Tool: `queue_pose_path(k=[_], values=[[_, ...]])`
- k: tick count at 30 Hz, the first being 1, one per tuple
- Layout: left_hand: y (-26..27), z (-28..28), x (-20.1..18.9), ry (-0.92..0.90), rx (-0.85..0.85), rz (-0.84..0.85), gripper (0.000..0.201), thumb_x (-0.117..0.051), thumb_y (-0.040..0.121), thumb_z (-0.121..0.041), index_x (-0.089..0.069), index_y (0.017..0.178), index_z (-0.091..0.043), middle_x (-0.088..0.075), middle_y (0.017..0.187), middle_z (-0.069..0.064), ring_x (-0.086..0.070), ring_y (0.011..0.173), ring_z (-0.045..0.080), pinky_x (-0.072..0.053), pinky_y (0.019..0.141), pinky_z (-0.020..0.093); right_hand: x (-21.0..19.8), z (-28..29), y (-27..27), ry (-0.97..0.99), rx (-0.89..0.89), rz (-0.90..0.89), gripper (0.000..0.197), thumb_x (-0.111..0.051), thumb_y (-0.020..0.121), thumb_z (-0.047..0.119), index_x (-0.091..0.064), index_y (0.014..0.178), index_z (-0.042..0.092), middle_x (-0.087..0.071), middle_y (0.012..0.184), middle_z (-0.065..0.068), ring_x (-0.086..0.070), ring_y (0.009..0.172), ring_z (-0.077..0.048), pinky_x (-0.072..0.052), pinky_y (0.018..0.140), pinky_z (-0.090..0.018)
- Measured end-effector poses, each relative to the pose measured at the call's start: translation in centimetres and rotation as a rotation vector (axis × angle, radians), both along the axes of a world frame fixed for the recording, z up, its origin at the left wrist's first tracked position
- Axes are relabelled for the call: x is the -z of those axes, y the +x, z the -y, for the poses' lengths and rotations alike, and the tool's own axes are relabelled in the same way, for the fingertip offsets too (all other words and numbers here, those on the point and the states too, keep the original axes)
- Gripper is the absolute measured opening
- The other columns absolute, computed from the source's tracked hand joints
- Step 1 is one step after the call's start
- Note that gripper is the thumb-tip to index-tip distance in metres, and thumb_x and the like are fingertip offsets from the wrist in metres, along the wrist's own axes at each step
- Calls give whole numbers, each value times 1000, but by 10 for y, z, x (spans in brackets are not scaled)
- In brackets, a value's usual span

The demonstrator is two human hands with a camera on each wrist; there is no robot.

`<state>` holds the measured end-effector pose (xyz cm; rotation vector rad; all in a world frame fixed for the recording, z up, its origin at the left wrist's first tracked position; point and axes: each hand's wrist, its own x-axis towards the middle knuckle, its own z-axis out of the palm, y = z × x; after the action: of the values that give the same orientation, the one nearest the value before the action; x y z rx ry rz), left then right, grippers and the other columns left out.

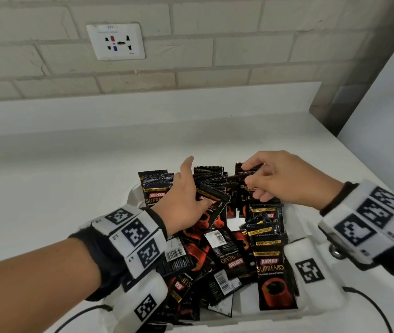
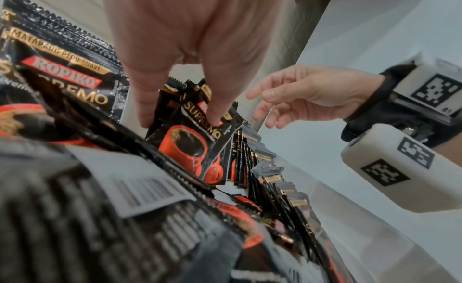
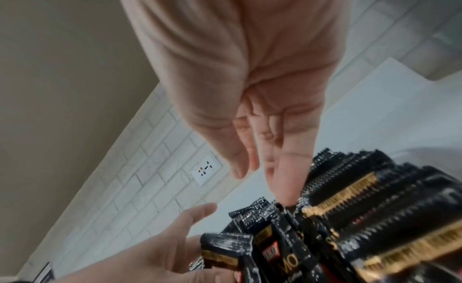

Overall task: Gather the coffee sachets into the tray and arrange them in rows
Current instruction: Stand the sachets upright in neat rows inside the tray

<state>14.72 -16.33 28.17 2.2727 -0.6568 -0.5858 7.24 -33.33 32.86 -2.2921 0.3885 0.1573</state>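
A white tray [image 1: 316, 306] sits on the white worktop [image 1: 71, 169], packed with black coffee sachets [image 1: 229, 255]. Along the tray's right side a row of sachets [image 1: 269, 239] overlaps, fronts up, with the nearest one showing its red cup; in the middle and toward the tray's left side the sachets lie jumbled, some with barcodes up. At the tray's far edge more sachets stand upright in bundles. The left hand [image 1: 186, 203] reaches in from the tray's left side, and its grip pinches one tilted sachet [image 2: 197, 141] between thumb and fingertip, as the left wrist view shows. The right hand [image 1: 284, 179] hovers over the tray's far right corner; its fingers [image 3: 285, 180] are loosely bent and spread, one fingertip touching the serrated tops of the upright bundle [image 3: 350, 188], and it closes on nothing. Beyond the tray, a wall socket [image 1: 116, 41] is set in the pale brick wall [image 1: 239, 44].
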Motion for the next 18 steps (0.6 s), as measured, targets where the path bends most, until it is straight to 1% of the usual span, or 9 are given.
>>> queue_pose_path(k=[4,7,8,9,10,12,13,16,18], values=[[1,-1,2,-36,4,-34,85,-55,93,-12,11,147,-22,-34,141,21,-51,69,8,-41,50,9,7,-2,-6,93,-21,-65,28,-53,92,15,-49,119,19,-65,96,-3,-66,89,-14,-53,88,-32],[1,-2,3,-29,14,-35,84,-52,94,-10,12,147,-21,-34,140,21,-58,79,15,-40,46,10,11,-8,-4,112,-48,-85,27,-52,92,14,-49,119,19,-65,102,-10,-64,96,-21,-50,92,-39],[1,-2,4,-24,18,-35,84,-51,94,-10,12,147,-21,-34,141,21,-58,78,13,-40,46,10,12,-9,-3,96,-54,-94,26,-52,92,15,-49,117,20,-64,104,-10,-64,96,-23,-50,91,-37],[1,-2,5,-20,21,-35,84,-51,94,-10,13,147,-21,-35,140,23,-55,71,9,-40,45,10,13,-11,-2,74,-65,-107,24,-52,92,16,-49,116,21,-63,103,-8,-63,93,-24,-51,86,-31],[1,-2,6,-19,20,-37,84,-50,94,-10,13,147,-21,-36,138,25,-50,63,6,-39,44,9,14,-13,-1,50,-81,-124,22,-52,92,16,-50,113,21,-62,99,-7,-62,86,-24,-51,74,-23],[1,-2,6,-27,6,-47,84,-50,94,-9,15,147,-22,-37,137,31,-43,55,5,-37,42,10,14,-18,1,8,-116,-158,15,-51,92,16,-50,106,22,-58,87,-7,-53,71,-20,-40,51,-14],[1,-2,7,-35,-3,-56,85,-50,94,-9,15,146,-23,-37,137,33,-45,55,6,-36,42,10,15,-19,2,-12,-133,-170,12,-51,92,16,-49,101,24,-56,84,-7,-49,67,-17,-37,48,-15],[-1,-1,6,-76,-27,-85,88,-50,93,-5,18,146,-23,-33,139,37,-52,66,6,-35,40,8,20,-24,7,-45,-159,-202,12,-52,91,17,-47,98,25,-52,78,1,-44,58,-10,-31,54,-20],[-2,-1,5,-97,-47,-92,88,-49,92,-2,17,146,-23,-28,142,37,-52,62,8,-32,38,6,24,-27,11,4,-148,-217,14,-53,90,16,-46,100,23,-51,78,1,-47,62,-12,-36,60,-22]])
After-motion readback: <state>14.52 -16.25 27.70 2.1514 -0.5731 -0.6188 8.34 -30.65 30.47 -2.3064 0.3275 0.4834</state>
